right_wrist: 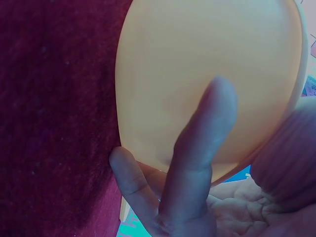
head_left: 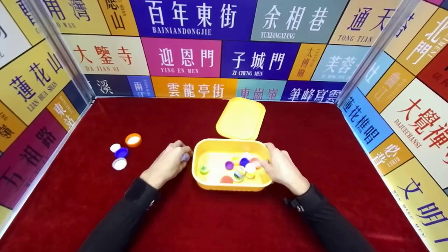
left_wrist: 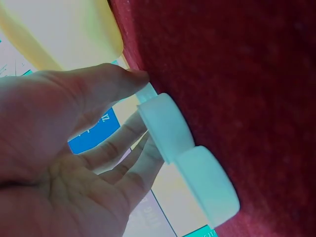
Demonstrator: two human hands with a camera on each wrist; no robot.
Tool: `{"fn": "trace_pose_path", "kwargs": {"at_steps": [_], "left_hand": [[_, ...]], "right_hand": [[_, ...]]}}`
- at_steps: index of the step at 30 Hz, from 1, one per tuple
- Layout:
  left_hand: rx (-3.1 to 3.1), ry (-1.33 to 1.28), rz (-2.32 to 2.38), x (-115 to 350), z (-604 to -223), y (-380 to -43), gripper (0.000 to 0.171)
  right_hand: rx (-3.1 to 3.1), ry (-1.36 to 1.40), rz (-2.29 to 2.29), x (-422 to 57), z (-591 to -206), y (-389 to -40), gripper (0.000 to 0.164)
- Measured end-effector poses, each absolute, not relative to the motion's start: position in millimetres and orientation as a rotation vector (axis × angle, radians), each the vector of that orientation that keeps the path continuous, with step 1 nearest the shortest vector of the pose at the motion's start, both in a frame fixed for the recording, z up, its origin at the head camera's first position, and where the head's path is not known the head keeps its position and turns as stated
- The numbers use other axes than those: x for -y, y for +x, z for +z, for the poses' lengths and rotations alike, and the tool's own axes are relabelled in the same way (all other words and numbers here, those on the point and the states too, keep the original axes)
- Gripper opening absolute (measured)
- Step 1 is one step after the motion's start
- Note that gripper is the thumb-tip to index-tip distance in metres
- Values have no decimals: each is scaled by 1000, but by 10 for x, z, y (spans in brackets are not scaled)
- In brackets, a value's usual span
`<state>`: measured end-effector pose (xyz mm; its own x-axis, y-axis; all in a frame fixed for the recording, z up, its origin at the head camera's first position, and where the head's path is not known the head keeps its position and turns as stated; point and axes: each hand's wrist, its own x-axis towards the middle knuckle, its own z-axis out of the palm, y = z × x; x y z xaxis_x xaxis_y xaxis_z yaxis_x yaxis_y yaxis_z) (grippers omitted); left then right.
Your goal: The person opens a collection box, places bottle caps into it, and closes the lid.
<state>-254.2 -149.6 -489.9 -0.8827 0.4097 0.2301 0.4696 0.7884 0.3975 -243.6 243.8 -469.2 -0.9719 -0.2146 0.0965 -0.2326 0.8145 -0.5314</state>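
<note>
A yellow plastic box (head_left: 210, 185) stands in the middle of the table, with several coloured bottle caps (head_left: 229, 165) inside. My right hand (head_left: 285, 169) grips its right rim; in the right wrist view fingers (right_wrist: 197, 148) lie along the outer wall. My left hand (head_left: 168, 162) is just left of the box, pinching a pale lavender bottle cap (head_left: 185, 157). In the left wrist view, the thumb and fingertips meet at one pale cap (left_wrist: 168, 126), and a second cap (left_wrist: 210, 185) sits right against it. Whether the second is also held, I cannot tell.
Behind the box lies a yellow lid (head_left: 241, 119). Farther left on the dark red tabletop (head_left: 224, 224) are an orange cap (head_left: 133, 140), a blue cap (head_left: 121, 152) and pale caps (head_left: 119, 163). Panels printed with signs (head_left: 182, 57) enclose the table's back and sides.
</note>
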Motion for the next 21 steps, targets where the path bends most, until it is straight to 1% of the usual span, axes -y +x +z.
{"fn": "trace_pose_path", "kwargs": {"at_steps": [11, 17, 21], "left_hand": [[2782, -725, -716, 1516, -4881, -2534, 25], [2759, -668, -728, 1526, -4835, -2529, 27], [2718, -632, -744, 1524, -4753, -2512, 24]], "right_hand": [[2956, 376, 883, -2438, -4698, -2442, 55], [2947, 393, 873, -2448, -4700, -2431, 55], [2950, 387, 885, -2454, -4700, -2429, 54]]}}
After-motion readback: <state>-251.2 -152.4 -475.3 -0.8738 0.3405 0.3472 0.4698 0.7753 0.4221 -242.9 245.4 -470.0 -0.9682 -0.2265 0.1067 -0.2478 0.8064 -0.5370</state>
